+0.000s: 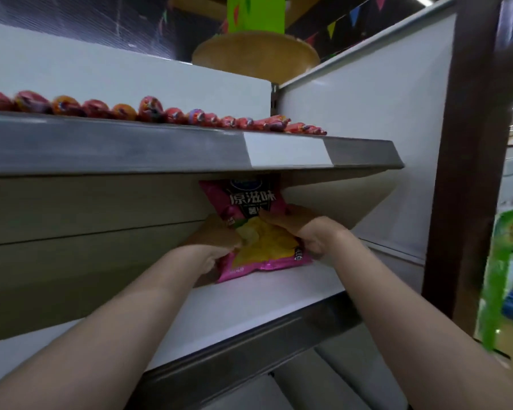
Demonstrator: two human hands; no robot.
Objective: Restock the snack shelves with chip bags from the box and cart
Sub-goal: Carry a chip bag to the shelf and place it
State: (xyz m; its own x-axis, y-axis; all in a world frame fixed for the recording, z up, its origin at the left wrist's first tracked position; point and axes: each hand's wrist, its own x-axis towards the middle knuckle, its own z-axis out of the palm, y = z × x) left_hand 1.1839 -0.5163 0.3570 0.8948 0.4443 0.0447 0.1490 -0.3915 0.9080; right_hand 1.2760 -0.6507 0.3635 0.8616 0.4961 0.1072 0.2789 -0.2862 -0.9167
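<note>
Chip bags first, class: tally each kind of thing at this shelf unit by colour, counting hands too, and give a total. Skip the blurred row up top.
Pink chip bag: 1
Green chip bag, at the right edge: 1
Left hand: 1
Right hand: 1
Total: 4

One pink chip bag [256,229] stands at the right end of the middle shelf [249,303], and two hands, left [216,241] and right [305,232], are on it. Along the front edge of the upper shelf [131,149] runs one row of red snack packs [148,109], roughly fifteen, too blurred to count exactly. One white price strip [288,149] sits on that edge.
</note>
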